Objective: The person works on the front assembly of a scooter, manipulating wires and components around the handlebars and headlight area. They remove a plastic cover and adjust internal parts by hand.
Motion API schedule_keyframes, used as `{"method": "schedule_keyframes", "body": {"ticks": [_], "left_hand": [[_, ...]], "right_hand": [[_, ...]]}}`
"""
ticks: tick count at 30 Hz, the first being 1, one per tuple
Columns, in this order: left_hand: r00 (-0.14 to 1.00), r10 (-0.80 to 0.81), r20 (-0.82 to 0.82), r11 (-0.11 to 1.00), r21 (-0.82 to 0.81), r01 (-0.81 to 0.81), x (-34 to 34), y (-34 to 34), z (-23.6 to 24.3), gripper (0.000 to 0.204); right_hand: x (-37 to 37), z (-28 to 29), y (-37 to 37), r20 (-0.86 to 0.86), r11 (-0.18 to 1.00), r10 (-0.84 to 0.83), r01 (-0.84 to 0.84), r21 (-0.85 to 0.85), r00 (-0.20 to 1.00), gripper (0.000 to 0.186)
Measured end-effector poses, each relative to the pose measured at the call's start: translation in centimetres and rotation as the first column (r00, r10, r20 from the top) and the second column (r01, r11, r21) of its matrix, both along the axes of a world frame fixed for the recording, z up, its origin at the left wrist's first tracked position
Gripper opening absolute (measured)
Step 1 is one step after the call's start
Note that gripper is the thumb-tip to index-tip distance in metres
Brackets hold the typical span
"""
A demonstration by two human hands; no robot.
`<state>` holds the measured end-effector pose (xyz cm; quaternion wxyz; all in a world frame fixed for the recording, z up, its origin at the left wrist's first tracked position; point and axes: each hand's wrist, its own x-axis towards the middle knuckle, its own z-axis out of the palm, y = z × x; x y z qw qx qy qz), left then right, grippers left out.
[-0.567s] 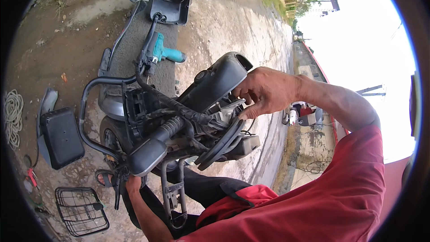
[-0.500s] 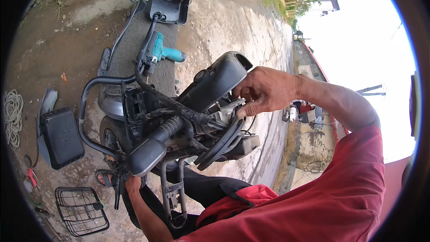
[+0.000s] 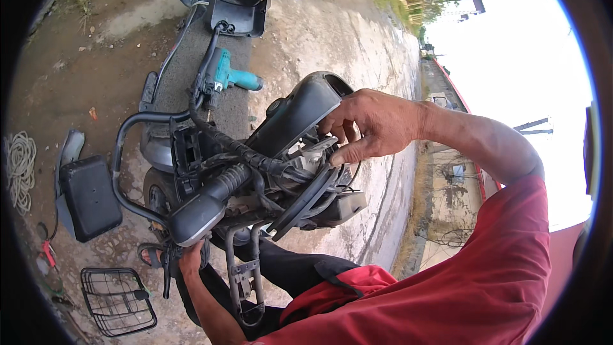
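Observation:
A partly dismantled scooter or electric bike fills the middle of the head view, with wires and hoses exposed. My right hand is closed at its front, thumb against a curved black panel. Its bent fingers reach in beside a grey metal part and the black cowl. At the lower left, my left hand is wrapped at the handlebar grip beside a black lever. The black mirror hides part of its fingers. A teal cordless drill rests on the grey footboard.
Left of the bike lie a black plastic box-like cover, a wire basket and a coil of rope. A tubular metal frame is near my legs. Another dark vehicle part stands beyond the footboard.
My right hand has shifted slightly left along the black panel's edge, its grasp much the same. The bike's front has moved slightly left in view. My left hand keeps its place.

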<state>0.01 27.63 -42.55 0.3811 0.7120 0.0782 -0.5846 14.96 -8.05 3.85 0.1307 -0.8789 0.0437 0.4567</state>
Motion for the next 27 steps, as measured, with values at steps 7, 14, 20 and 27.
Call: {"method": "schedule_keyframes", "body": {"ticks": [7, 14, 20, 27], "left_hand": [[0.999, -0.054, -0.003, 0.998, 0.014, 0.054, -0.1, 0.0, -0.2, 0.075], [0.998, 0.058, -0.011, 0.998, -0.022, -0.058, -0.1, 0.0, -0.2, 0.087], [0.999, 0.030, -0.018, 0.998, -0.049, -0.030, 0.0, 0.1, -0.4, 0.089], [0.999, 0.044, -0.024, 0.998, -0.042, -0.045, 0.0, 0.0, -0.3, 0.087]], "right_hand": [[0.2, -0.1, 1.0, -0.228, 0.976, -0.176, 0.139, -0.170, 0.958, 0.056], [-1.0, -0.3, -0.4, 0.075, 0.983, 0.170, -0.174, 0.053, 0.983, 0.046], [-1.8, -0.2, 0.7, -0.036, 0.943, -0.316, 0.310, -0.120, 0.948, 0.053], [-1.8, -0.5, 0.0, 0.156, 0.994, 0.068, -0.080, 0.071, 0.985, 0.045]]}}
